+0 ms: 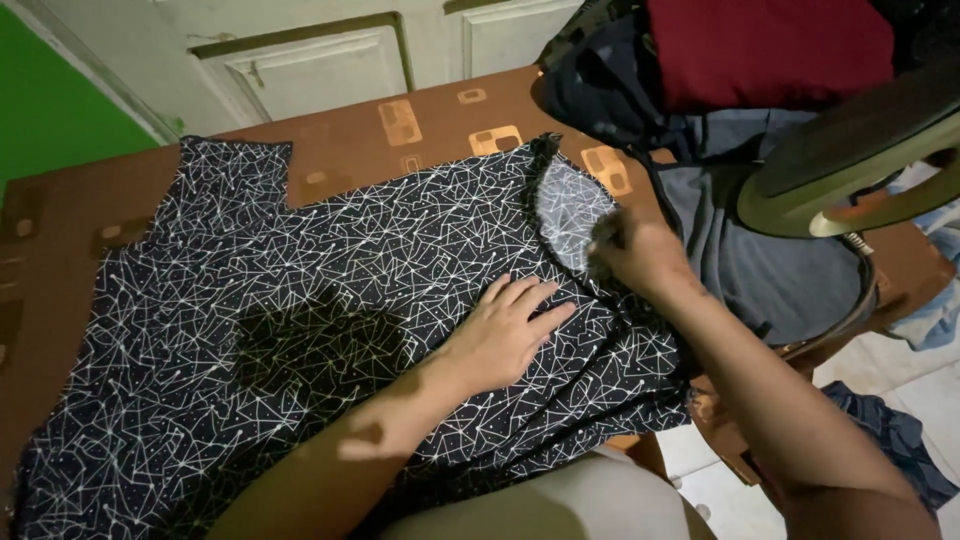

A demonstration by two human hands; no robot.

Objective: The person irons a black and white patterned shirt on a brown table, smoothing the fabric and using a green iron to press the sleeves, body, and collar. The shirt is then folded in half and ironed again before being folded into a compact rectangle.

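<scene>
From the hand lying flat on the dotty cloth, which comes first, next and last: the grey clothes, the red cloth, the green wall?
From the left hand:
1. Grey clothes, to its right.
2. Red cloth, up at the top right.
3. Green wall, far at the top left.

A home ironing corner. A tabletop (pixel 340 150) under a brown patterned cover carries a spread dark garment (pixel 300 300); folded clothes (pixel 760 50) are stacked beside it, white panelled doors (pixel 320 65) stand behind, and a tiled floor (pixel 930 390) holds more laundry.
</scene>
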